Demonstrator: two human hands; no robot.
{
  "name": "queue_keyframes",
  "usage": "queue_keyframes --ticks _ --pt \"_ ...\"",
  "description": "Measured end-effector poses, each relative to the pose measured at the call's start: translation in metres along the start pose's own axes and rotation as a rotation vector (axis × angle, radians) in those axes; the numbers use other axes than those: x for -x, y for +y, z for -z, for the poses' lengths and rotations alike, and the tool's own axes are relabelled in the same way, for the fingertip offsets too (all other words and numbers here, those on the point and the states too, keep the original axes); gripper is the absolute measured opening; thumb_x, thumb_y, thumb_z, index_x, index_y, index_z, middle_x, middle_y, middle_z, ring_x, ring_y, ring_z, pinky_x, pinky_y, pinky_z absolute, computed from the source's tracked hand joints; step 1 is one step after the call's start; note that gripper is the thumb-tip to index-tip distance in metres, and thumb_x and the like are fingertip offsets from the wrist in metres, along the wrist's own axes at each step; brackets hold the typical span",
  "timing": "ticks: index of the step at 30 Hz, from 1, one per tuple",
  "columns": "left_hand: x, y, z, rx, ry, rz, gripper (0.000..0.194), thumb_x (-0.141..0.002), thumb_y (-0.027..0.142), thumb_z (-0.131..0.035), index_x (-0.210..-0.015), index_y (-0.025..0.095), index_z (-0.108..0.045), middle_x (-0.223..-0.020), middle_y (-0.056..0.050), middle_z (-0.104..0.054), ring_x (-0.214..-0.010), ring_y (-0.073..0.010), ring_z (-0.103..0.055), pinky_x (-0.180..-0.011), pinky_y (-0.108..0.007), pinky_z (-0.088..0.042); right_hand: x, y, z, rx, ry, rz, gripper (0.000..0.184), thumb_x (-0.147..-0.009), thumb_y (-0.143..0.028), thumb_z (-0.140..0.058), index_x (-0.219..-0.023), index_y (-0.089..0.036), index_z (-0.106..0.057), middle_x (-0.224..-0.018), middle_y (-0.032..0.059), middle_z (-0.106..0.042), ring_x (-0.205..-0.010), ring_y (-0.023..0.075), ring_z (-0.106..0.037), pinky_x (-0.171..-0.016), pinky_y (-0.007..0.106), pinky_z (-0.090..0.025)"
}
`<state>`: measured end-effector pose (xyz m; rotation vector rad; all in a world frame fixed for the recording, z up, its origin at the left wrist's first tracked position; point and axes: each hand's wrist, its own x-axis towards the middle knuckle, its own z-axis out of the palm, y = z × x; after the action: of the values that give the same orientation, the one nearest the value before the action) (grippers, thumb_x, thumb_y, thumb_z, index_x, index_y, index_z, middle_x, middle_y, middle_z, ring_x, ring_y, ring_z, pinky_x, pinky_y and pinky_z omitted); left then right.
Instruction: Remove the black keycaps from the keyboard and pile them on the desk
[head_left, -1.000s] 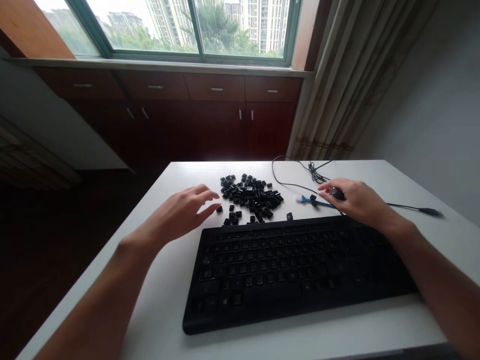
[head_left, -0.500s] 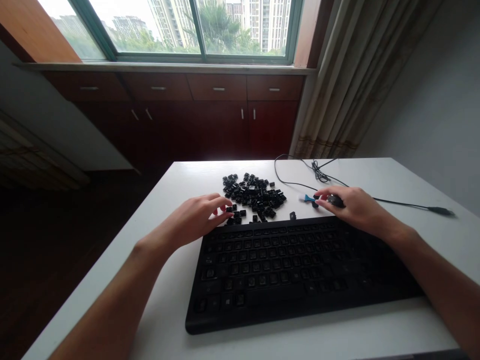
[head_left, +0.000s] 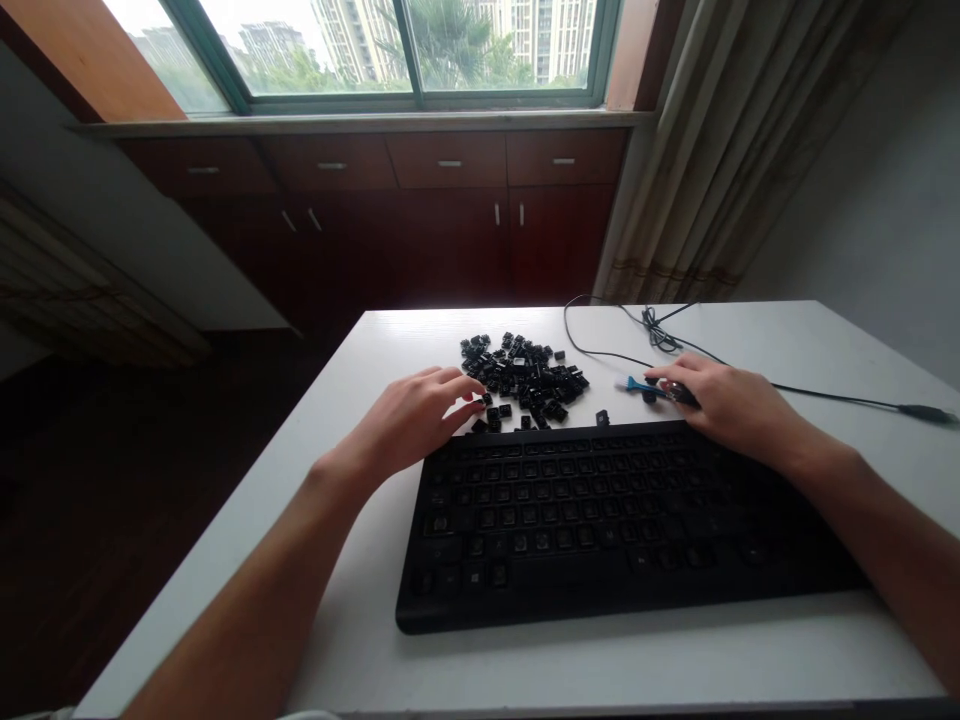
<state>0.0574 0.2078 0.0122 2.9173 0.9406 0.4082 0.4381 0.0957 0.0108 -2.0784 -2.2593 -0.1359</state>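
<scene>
My left hand (head_left: 418, 418) is at the left edge of a heap of loose black keycaps (head_left: 536, 380), thumb and forefinger pinched around one small keycap (head_left: 478, 402). In my right hand (head_left: 739, 408) is a small brush (head_left: 641, 387) with a blue neck, a dark handle and pale bristles pointing left. A black piece (head_left: 649, 397), perhaps a keycap, lies by the brush, partly hidden. Below both hands stretches a black keyboard (head_left: 540, 580) with many of its keys stripped of caps. The right forearm covers its far right part.
A single keycap (head_left: 602, 418) sits just behind the keyboard's back edge. A black cable (head_left: 664, 332) lies coiled on the white table (head_left: 345, 620), its plug end (head_left: 928, 413) to the right. Past the table are wooden cabinets (head_left: 442, 240) under a window.
The view has shifted, moving the whole scene slightly right and up. My right fingers have drawn back along the brush, baring more of it. My left hand stays by the keycap heap.
</scene>
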Motion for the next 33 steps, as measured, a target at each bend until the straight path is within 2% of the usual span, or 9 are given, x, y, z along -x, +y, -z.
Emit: queue_keyframes --ticks 3,10,21,27,33 --pt "0.000 0.001 -0.002 -0.008 0.010 0.000 0.031 -0.100 0.041 -0.046 -0.113 0.022 -0.067 -0.103 -0.006 -0.071 -0.091 -0.0213 -0.067 -0.072 -0.032 -0.052 -0.001 0.001 -0.001 -0.002 -0.009 -0.015 0.040 -0.093 -0.032 -0.049 -0.132 -0.031 -0.060 -0.122 0.0023 -0.065 -0.087 0.0224 -0.068 -0.061 0.032 -0.048" --pt "-0.002 0.007 -0.004 -0.010 0.032 0.020 0.028 -0.100 0.037 -0.048 -0.111 0.021 -0.067 -0.105 -0.007 -0.072 -0.090 -0.0211 -0.067 -0.072 -0.033 -0.053 -0.001 0.001 -0.004 -0.037 0.049 -0.012 0.032 -0.096 -0.036 -0.047 -0.120 -0.027 -0.067 -0.119 0.0040 -0.067 -0.087 0.0220 -0.068 -0.060 0.031 -0.046" --pt "-0.002 0.008 -0.006 -0.012 0.078 0.031 0.026 -0.099 0.036 -0.051 -0.106 0.021 -0.070 -0.101 -0.006 -0.072 -0.084 -0.0186 -0.067 -0.068 -0.030 -0.052 0.001 -0.006 0.002 -0.009 0.072 -0.014 0.032 -0.092 -0.029 -0.049 -0.119 -0.024 -0.066 -0.121 0.0048 -0.067 -0.088 0.0236 -0.067 -0.061 0.033 -0.046" --pt "-0.002 0.009 -0.006 -0.011 0.058 0.047 0.026 -0.099 0.036 -0.050 -0.105 0.021 -0.070 -0.102 -0.006 -0.072 -0.084 -0.0188 -0.067 -0.067 -0.030 -0.052 0.003 -0.010 0.005 -0.009 0.075 0.014 0.035 -0.090 -0.024 -0.050 -0.122 -0.022 -0.065 -0.123 0.0063 -0.066 -0.093 0.0241 -0.067 -0.064 0.033 -0.048" --pt "-0.003 0.009 -0.007 -0.017 0.053 0.048 0.031 -0.100 0.040 -0.046 -0.105 0.021 -0.070 -0.104 -0.007 -0.072 -0.083 -0.0190 -0.067 -0.066 -0.029 -0.052 0.003 -0.013 0.006 0.003 0.067 0.002 0.034 -0.092 -0.026 -0.049 -0.122 -0.023 -0.065 -0.123 0.0061 -0.066 -0.095 0.0239 -0.067 -0.063 0.033 -0.047"
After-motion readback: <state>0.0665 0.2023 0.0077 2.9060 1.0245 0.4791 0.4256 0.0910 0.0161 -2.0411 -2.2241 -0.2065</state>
